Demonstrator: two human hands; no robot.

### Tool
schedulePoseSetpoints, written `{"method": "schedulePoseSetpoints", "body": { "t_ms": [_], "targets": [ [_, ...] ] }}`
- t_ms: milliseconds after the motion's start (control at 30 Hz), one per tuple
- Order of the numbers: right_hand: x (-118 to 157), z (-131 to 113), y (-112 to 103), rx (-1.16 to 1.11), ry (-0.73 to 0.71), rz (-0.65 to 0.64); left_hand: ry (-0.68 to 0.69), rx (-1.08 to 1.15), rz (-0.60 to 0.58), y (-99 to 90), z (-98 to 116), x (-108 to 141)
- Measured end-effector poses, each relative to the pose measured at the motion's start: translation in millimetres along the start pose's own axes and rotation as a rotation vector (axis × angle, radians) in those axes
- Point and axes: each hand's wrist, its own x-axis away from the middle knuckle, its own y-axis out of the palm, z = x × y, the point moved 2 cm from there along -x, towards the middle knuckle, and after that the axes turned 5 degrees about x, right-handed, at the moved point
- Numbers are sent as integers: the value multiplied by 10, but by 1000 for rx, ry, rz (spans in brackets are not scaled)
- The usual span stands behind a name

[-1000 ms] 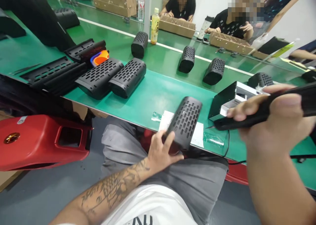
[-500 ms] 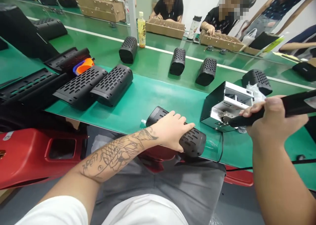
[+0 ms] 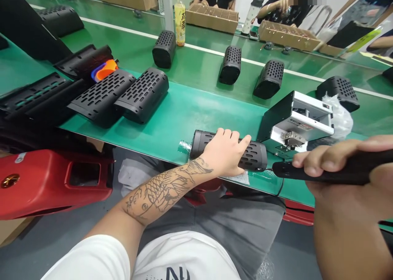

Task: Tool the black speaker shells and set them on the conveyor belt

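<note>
My left hand (image 3: pixel 226 152) is wrapped over a black slotted housing (image 3: pixel 256 155) that lies on its side near the front edge of the green table. In my right hand (image 3: pixel 337 165) is a black electric screwdriver (image 3: pixel 294 171), held level and pointing left. Its thin bit meets, or almost meets, the lower right end of the housing; exact contact is too small to tell. Just behind the screwdriver stands a silver and black screw feeder (image 3: pixel 294 124). Clear tape (image 3: pixel 184 146) shows on the table beside the housing's left end.
Two more slotted housings (image 3: pixel 143 95) lie to the left, near open black shells and an orange-and-blue object (image 3: pixel 106 70). Several housings (image 3: pixel 231 65) stand along the line behind. A drink bottle (image 3: pixel 180 20) is by the post. Co-workers sit across at cardboard boxes (image 3: pixel 211 18).
The screwdriver has moved from beside the screw feeder down and left to the housing's right end. Under my left hand the housing has turned more level. The view has shifted slightly.
</note>
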Motion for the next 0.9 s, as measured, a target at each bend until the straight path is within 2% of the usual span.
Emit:
{"method": "schedulePoseSetpoints", "body": {
  "t_ms": [67, 133, 367, 533, 733, 900],
  "targets": [
    [-21, -3, 174, -14, -39, -104, 2, 3, 8, 5, 5, 2],
    [-40, 25, 256, -29, -48, -179, 5, 8, 14, 5, 10, 2],
    [-46, 85, 252, -47, -78, -336, -8, 24, -26, -22, 24, -20],
    [-71, 130, 249, -65, -48, -343, -14, 30, -27, -35, 34, -23],
    [-29, 176, 252, -88, -101, -367, -15, 36, -35, -40, 41, -27],
    [-32, 193, 272, -98, -101, -339, -34, 32, -54, -43, 42, -44]
  ]
}}
